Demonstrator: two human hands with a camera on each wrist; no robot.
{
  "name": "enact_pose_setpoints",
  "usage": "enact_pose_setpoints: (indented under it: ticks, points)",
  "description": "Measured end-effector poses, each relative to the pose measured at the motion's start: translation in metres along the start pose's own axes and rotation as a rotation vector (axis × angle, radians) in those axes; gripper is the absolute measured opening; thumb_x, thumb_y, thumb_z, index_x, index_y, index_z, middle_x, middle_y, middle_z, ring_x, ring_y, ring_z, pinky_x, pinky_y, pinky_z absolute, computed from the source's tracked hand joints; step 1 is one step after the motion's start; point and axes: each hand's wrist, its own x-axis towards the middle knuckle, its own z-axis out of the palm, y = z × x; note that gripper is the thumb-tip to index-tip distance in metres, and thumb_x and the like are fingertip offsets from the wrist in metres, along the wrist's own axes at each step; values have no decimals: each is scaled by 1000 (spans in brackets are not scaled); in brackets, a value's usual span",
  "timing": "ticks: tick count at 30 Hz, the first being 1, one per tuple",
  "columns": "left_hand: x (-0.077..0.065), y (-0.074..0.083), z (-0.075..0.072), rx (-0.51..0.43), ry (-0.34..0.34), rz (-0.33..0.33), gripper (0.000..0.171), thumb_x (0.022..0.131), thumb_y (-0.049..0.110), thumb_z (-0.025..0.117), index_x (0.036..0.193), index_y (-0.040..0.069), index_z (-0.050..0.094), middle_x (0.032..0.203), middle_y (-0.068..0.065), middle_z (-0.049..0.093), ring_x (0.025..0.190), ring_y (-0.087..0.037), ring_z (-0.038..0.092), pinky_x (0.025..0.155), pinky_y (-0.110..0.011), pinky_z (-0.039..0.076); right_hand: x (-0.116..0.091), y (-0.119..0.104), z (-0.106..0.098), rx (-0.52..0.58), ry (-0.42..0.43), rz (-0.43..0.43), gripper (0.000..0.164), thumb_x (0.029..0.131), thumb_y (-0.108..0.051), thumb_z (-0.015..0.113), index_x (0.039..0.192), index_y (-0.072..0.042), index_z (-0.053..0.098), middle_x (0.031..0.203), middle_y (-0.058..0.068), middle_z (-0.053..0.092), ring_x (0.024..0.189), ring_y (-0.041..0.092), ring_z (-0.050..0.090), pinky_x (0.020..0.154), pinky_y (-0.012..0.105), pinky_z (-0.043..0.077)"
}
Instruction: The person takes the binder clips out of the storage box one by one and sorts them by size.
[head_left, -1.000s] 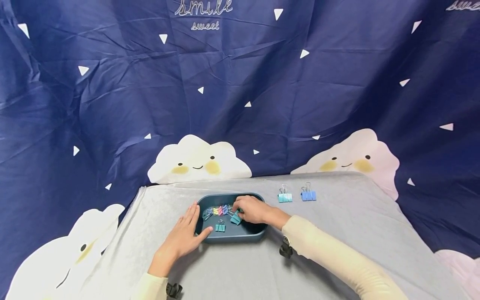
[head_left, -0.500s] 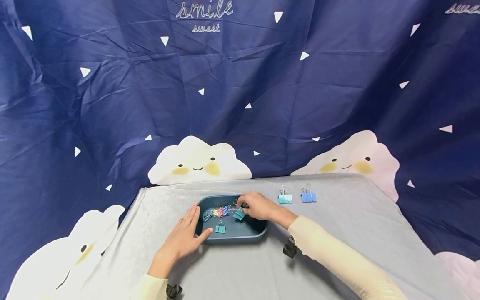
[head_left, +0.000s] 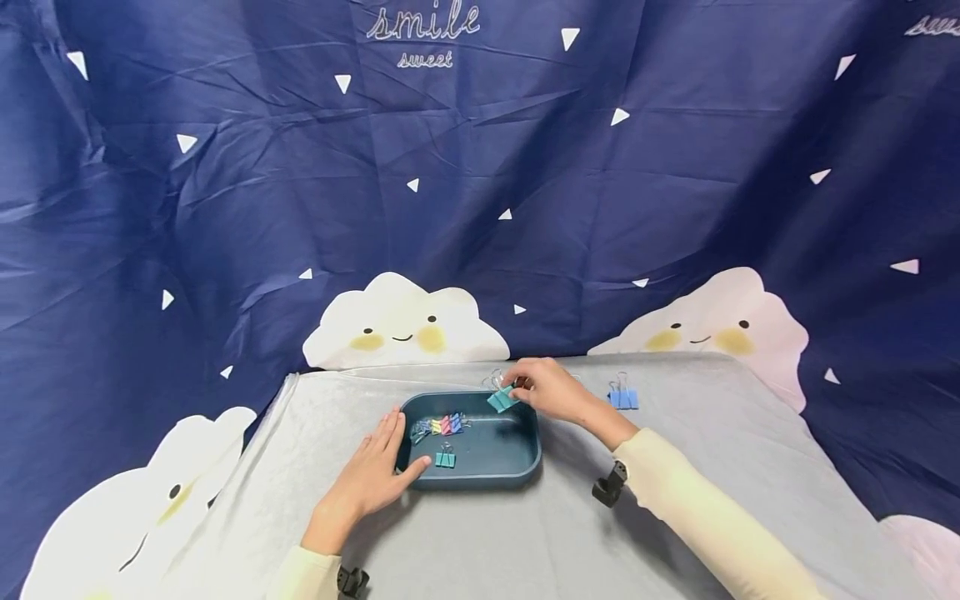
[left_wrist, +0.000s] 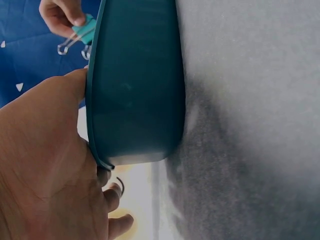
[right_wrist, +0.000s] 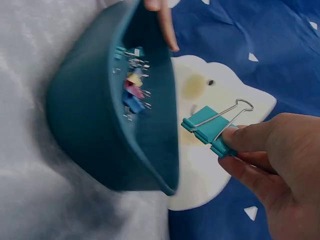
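My right hand [head_left: 553,392] pinches a large teal binder clip [right_wrist: 209,120] between thumb and fingers, above the far right rim of a dark teal box [head_left: 480,482]. The clip's wire handles stick out, plain in the right wrist view. At the box's left end, my left hand [head_left: 367,475] rests with its fingers straight along the rim and its thumb spread over the near side. Inside the box lie a smaller teal binder clip [head_left: 445,459] near the front and a cluster of small coloured binder clips [head_left: 444,425] in yellow, pink and blue.
A blue binder clip [head_left: 623,400] stands on the grey cloth [head_left: 675,467] right of the box. My right hand mostly hides a turquoise clip beside it. Behind the table hangs a navy curtain [head_left: 480,250] with cloud prints.
My right hand has lifted the large teal binder clip out of the box, up and to the right. The left hand stays at the box's left end.
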Motion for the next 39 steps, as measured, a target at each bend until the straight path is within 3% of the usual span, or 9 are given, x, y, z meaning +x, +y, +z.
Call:
enact_pose_setpoints:
  ticks: [7,16,23,39]
  points:
    - [2,1,3,3,-6,-1,101,104,71,47,169,0,17,180,-14,8,167,-36,16,133,-60,22,-15,15,-31,39,113,48,16,91,-5,83,107,-8,82,102,6,81,89,18,76,82,35,65]
    - [0,2,2,-9,-9,-5,101,104,71,47,169,0,17,180,-14,8,167,-35,14,133,-60,21,-40,32,-63,80,141,178,17,94,-4,80,110,-6,81,104,8,81,91,20,77,83,32,64]
    - [1,1,3,-11,-8,-5,101,104,71,47,169,0,17,180,-14,8,167,-33,13,133,-60,21,-58,44,-76,70,153,270,17,96,-6,78,113,-9,81,106,8,81,94,23,78,83,31,63]
    - [1,-1,2,-8,3,-7,101,104,70,47,169,-1,18,180,-15,11,167,-36,16,133,-60,22,-93,71,-97,34,221,313,19,96,-2,76,114,-3,80,109,15,81,93,26,78,79,19,58]
